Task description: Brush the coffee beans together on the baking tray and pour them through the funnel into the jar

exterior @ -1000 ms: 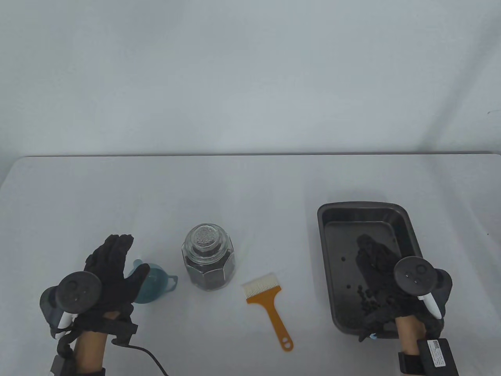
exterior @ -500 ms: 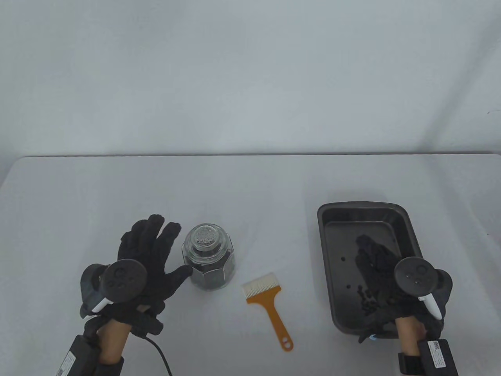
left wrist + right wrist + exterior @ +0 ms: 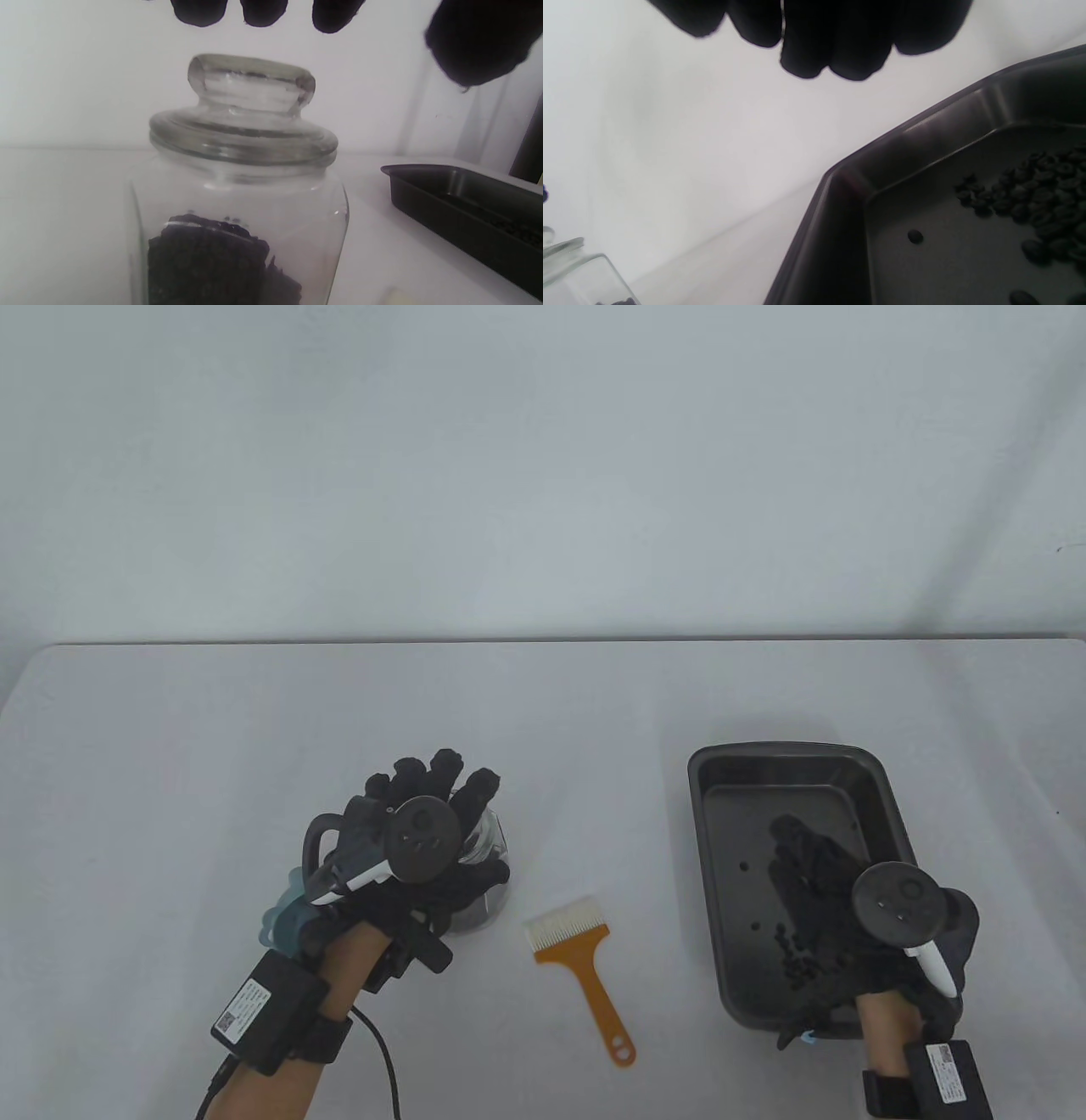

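You are holding your left hand (image 3: 416, 848) with spread fingers (image 3: 263, 10) over the lidded jar (image 3: 237, 182), likely to uncap it; your right hand (image 3: 836, 899), fingers loose, is hovering over the tray (image 3: 704, 814) of beans (image 3: 1031, 190).

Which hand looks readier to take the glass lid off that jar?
The left hand: it hovers right over the jar's lid, fingertips just above. The right hand is over the baking tray.
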{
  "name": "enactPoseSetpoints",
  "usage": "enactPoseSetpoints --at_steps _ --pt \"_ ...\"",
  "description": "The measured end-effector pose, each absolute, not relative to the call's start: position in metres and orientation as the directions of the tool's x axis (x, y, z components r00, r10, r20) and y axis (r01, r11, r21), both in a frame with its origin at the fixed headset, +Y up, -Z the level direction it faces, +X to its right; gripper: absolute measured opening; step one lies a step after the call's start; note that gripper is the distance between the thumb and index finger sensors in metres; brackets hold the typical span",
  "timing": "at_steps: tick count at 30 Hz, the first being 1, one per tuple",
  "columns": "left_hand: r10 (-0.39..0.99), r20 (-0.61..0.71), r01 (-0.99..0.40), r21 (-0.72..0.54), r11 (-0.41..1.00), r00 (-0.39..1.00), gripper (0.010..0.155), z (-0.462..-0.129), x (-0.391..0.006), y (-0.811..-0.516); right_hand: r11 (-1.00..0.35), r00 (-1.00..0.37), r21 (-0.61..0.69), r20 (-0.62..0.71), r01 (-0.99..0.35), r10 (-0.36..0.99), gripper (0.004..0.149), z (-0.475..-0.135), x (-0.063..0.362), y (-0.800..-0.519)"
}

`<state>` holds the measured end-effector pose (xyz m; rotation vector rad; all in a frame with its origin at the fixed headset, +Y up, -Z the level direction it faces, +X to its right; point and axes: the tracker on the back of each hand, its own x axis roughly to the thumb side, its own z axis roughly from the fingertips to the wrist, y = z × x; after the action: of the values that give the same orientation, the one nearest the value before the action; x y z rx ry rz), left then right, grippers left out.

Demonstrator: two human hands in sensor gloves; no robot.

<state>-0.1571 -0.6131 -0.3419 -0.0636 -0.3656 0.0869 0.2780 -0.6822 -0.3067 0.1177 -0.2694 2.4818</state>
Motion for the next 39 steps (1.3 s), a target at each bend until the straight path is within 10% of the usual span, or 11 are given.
enactPoseSetpoints --at_steps 19,39 --pt "0.016 0.282 0.015 -0.108 0.994 0.959 0.075 -0.370 -0.149 -0.641 -0.778 -0.795 -0.164 0.154 -0.606 0.587 0.053 -0.307 0.278 -0.682" --pt "0.049 0.236 -0.080 0.125 0.989 0.971 0.058 -0.367 -0.156 -0.635 -0.773 -0.790 -0.164 0.164 -0.613 0.591 0.053 -0.306 0.278 -0.680"
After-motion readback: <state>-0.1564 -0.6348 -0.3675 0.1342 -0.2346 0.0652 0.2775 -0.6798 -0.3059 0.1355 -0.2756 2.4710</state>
